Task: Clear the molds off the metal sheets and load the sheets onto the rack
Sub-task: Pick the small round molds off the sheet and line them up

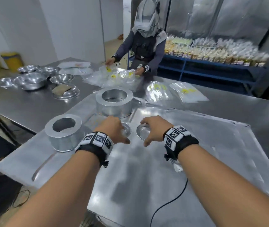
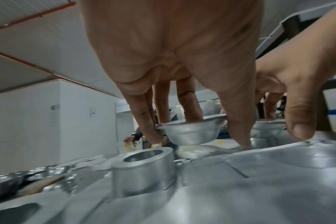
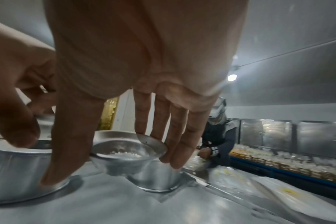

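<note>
Both hands are on the 2 small cups at the middle of the top sheet. Left hand has fingers and thumb pinching the rim of the left cup, which the left wrist view shows already clear of the sheet. Right hand is clamped the same way on the right cup — also looks lifted, though its base is blurred against the ring behind it. Judgement: step in hand is clearing the small molds, early in the task, since 2 big ring molds are still on the sheet — near ring at 9 o'clock of the left hand, far ring at 12 o'clock. To do it well: keep both cups level, the right one seems to hold some white residue, so tipping could dust the sheet. Lift straight up before moving sideways so the rims don't clip the rings. Park them off the sheet, probably on the table at 10 o'clock near the bowls, clear of the bags at 1 o'clock. Rack isn't in view; sheets stay put until the rings are off.
</note>
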Demonstrator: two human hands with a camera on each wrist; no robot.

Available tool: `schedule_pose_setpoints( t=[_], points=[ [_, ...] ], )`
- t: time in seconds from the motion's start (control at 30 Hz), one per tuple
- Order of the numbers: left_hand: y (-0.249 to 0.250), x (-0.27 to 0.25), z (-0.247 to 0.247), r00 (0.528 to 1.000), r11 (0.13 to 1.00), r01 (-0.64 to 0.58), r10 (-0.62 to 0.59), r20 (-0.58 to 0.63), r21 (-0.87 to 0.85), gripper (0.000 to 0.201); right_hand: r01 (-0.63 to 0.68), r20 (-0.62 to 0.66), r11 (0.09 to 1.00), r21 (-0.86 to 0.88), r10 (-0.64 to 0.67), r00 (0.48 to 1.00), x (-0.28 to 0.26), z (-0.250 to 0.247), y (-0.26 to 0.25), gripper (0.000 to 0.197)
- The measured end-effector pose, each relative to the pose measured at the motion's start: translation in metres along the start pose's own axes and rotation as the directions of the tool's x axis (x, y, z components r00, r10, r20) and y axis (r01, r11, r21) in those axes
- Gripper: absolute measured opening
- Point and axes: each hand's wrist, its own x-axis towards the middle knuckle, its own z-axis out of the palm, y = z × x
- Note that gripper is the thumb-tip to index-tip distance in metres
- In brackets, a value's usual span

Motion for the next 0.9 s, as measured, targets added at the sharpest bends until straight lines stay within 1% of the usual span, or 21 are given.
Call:
schedule_pose_setpoints(
  t=[0.1, 0.2, 0.27, 0.37, 0.47, 0.5, 0.6, 0.63, 0.67, 0.7, 0.77, 0.8, 0.9],
  points=[
    [0.065, -0.018, 0.012, 0.996, 0.994, -0.088, 0.089, 0.003, -0.071, 0.061, -0.087, -0.008, 0.996, 0.025, 0.087, 0.996, -0.052, 0.001, 0.042, 0.097],
    [0.121, -0.034, 0.023, 0.983, 0.977, -0.175, 0.181, 0.042, -0.119, 0.049, -0.171, -0.019, 0.984, 0.052, 0.172, 0.985, -0.100, 0.002, 0.083, 0.098],
    [0.152, -0.041, 0.031, 0.972, 0.966, -0.219, 0.228, 0.060, -0.137, 0.047, -0.221, -0.028, 0.972, 0.077, 0.223, 0.974, -0.130, 0.002, 0.107, 0.097],
    [0.191, -0.047, 0.042, 0.943, 0.941, -0.307, 0.321, 0.086, -0.142, 0.048, -0.293, -0.039, 0.951, 0.095, 0.298, 0.954, -0.169, 0.002, 0.137, 0.093],
    [0.222, -0.051, 0.047, 0.903, 0.900, -0.400, 0.419, 0.093, -0.171, 0.043, -0.372, -0.041, 0.920, 0.125, 0.380, 0.924, -0.195, 0.004, 0.161, 0.093],
    [0.231, -0.052, 0.049, 0.896, 0.889, -0.419, 0.438, 0.077, -0.182, 0.045, -0.395, -0.036, 0.908, 0.136, 0.403, 0.914, -0.201, 0.004, 0.167, 0.093],
    [0.254, -0.046, 0.055, 0.892, 0.868, -0.430, 0.451, 0.030, -0.247, 0.068, -0.456, -0.043, 0.875, 0.164, 0.468, 0.883, -0.215, 0.004, 0.185, 0.093],
    [0.260, -0.041, 0.056, 0.883, 0.857, -0.448, 0.469, 0.024, -0.255, 0.074, -0.472, -0.048, 0.865, 0.171, 0.486, 0.872, -0.219, 0.003, 0.190, 0.094],
    [0.266, -0.036, 0.057, 0.873, 0.853, -0.464, 0.486, 0.039, -0.240, 0.076, -0.490, -0.051, 0.854, 0.174, 0.505, 0.862, -0.222, 0.002, 0.193, 0.094],
    [0.272, -0.030, 0.057, 0.858, 0.844, -0.488, 0.511, 0.055, -0.222, 0.069, -0.508, -0.053, 0.843, 0.174, 0.523, 0.850, -0.225, 0.000, 0.197, 0.093],
    [0.284, -0.018, 0.056, 0.834, 0.833, -0.525, 0.544, 0.088, -0.176, 0.046, -0.541, -0.056, 0.823, 0.174, 0.557, 0.829, -0.231, -0.003, 0.206, 0.092],
    [0.289, -0.014, 0.054, 0.826, 0.829, -0.536, 0.554, 0.104, -0.160, 0.042, -0.557, -0.054, 0.812, 0.175, 0.573, 0.818, -0.233, -0.005, 0.210, 0.092],
    [0.308, 0.000, 0.054, 0.784, 0.789, -0.595, 0.612, 0.107, -0.150, 0.042, -0.601, -0.066, 0.778, 0.184, 0.620, 0.782, -0.243, -0.012, 0.227, 0.090]
  ],
)
